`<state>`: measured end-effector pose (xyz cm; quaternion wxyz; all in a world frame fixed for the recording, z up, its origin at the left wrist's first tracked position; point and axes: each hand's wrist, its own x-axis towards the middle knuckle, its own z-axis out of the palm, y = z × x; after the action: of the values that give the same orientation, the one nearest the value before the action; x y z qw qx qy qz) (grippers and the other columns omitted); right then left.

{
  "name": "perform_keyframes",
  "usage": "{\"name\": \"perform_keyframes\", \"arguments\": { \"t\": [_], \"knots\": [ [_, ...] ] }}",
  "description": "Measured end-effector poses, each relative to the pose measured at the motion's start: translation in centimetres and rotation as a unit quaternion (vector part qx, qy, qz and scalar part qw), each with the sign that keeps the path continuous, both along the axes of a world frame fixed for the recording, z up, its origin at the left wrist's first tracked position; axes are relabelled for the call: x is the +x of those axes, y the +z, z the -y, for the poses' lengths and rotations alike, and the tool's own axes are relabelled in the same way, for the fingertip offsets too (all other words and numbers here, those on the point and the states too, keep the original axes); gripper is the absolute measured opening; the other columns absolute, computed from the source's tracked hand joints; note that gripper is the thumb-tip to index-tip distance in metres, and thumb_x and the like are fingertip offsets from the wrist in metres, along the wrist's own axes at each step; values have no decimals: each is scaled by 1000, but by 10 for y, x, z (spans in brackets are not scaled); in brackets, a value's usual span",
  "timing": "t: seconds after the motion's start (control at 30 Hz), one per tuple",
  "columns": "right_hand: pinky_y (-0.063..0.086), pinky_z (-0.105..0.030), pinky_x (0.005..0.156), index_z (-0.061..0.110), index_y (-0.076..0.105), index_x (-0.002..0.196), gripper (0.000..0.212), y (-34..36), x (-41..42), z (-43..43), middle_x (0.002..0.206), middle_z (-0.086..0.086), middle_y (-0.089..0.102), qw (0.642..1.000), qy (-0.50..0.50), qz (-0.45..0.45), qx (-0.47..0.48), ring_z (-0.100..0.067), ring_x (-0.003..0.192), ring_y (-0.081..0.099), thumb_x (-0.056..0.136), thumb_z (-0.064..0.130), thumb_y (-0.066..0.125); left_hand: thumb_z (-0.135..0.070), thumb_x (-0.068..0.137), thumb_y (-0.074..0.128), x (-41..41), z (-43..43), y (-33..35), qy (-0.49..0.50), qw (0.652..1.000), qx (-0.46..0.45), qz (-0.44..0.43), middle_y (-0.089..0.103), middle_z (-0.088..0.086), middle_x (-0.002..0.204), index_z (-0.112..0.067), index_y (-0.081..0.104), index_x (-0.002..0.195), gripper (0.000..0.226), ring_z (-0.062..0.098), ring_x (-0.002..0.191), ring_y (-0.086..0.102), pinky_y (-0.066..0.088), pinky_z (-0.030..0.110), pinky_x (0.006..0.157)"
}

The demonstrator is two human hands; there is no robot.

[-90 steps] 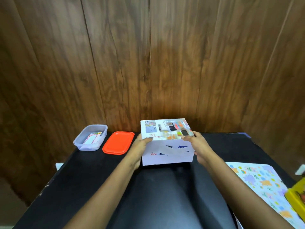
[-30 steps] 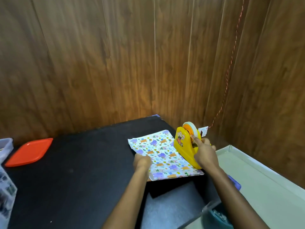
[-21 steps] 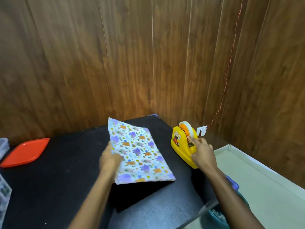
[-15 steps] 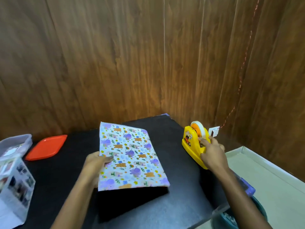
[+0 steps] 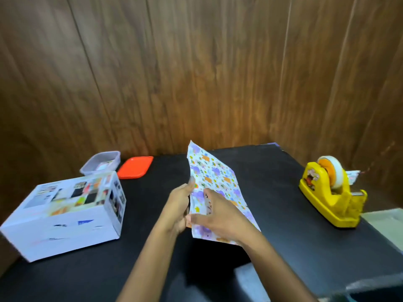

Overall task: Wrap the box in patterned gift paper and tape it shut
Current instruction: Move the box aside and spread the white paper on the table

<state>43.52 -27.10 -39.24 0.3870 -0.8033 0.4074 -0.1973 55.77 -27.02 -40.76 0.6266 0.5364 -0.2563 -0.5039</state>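
The folded patterned gift paper [image 5: 214, 177] is raised off the black table [image 5: 272, 203] at its middle. My left hand [image 5: 177, 209] grips the paper's left edge. My right hand [image 5: 220, 216] lies on the paper's near face, thumb at the same edge, fingers curled on it. The white box [image 5: 65, 212] with printed pictures rests on the table at the left, apart from both hands. A yellow tape dispenser [image 5: 331, 192] stands alone at the right.
A clear plastic tub [image 5: 100, 163] and its orange lid [image 5: 135, 170] lie at the back left by the wood-panel wall [image 5: 196, 73]. The table's right edge drops to a pale floor [image 5: 383, 223].
My right hand has let go of the tape dispenser and come over onto the paper. The paper has tilted up and moved left with my left hand. The view has swung left, showing the box.
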Motion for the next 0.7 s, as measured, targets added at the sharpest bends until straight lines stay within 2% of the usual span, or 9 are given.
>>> {"name": "perform_keyframes", "arguments": {
  "t": [0.13, 0.2, 0.27, 0.3, 0.33, 0.4, 0.47, 0.6, 0.7],
  "knots": [
    [40, -24, 73, 12, 50, 124, 37, 8, 5, 3, 104, 1, 57, 998, -37, 24, 39, -16, 93, 57, 87, 18, 55, -37, 85, 58, 5, -15, -4, -29, 999, -16, -20, 65, 23, 113, 5, 55, 116, 53, 33, 96, 65, 54, 44, 81],
    [38, -21, 75, 16, 51, 128, 40, 10, 4, 6, 118, -2, 57, 996, -52, 30, 62, -17, 102, 58, 88, 16, 53, -35, 82, 58, 7, -19, -10, -38, 998, -31, -36, 67, 21, 109, 5, 57, 113, 50, 33, 95, 65, 51, 46, 85],
    [36, -23, 67, 16, 62, 92, 13, 12, 4, 12, 90, -5, 57, 995, -82, 40, 41, -18, 76, 54, 86, 10, 52, -28, 84, 58, 8, -22, -15, -44, 997, -45, -46, 70, 18, 92, 2, 58, 98, 33, 26, 78, 68, 56, 39, 71],
    [33, -24, 59, 16, 50, 66, 20, 13, 4, 16, 69, -4, 45, 993, -107, 50, 21, -18, 59, 42, 83, 6, 51, -24, 87, 57, 7, -24, -17, -50, 996, -51, -55, 71, 15, 85, 0, 58, 92, 24, 22, 72, 69, 56, 34, 62],
    [30, -23, 50, 16, 34, 55, 34, 15, 3, 21, 59, -3, 31, 989, -135, 57, 6, -17, 50, 32, 81, 4, 50, -20, 90, 54, 7, -25, -19, -53, 995, -55, -66, 71, 13, 83, -1, 58, 91, 19, 19, 68, 68, 54, 30, 57],
    [22, -24, 40, 16, 22, 52, 41, 23, -2, 28, 52, -2, 24, 983, -171, 53, -27, -17, 42, 28, 79, 2, 49, -15, 91, 52, 6, -27, -24, -47, 994, -59, -79, 72, 9, 81, -2, 60, 96, 16, 15, 66, 68, 54, 26, 54],
    [21, -25, 42, 15, 26, 50, 39, 31, -11, 37, 42, 1, 32, 979, -188, 67, -51, -16, 37, 32, 78, 2, 49, -12, 92, 52, 6, -30, -27, -36, 995, -50, -82, 72, 11, 84, -1, 60, 103, 18, 17, 67, 69, 54, 26, 54],
    [25, -24, 48, 11, 50, 48, 32, 59, -39, 60, 36, 2, 37, 937, -238, 257, 5, -14, 36, 32, 76, -5, 51, 8, 85, 53, 17, -34, -32, -8, 999, 21, -42, 70, 19, 93, 0, 58, 107, 24, 27, 72, 68, 55, 32, 54],
    [42, -26, 49, -1, 56, 65, 11, 70, -65, 76, 45, -8, 50, 840, -261, 463, 107, -17, 37, 47, 74, -7, 54, 21, 78, 49, 32, -34, -35, 48, 994, 86, 56, 67, 16, 92, -4, 54, 112, 43, 29, 75, 65, 53, 31, 59]
  ]
}}
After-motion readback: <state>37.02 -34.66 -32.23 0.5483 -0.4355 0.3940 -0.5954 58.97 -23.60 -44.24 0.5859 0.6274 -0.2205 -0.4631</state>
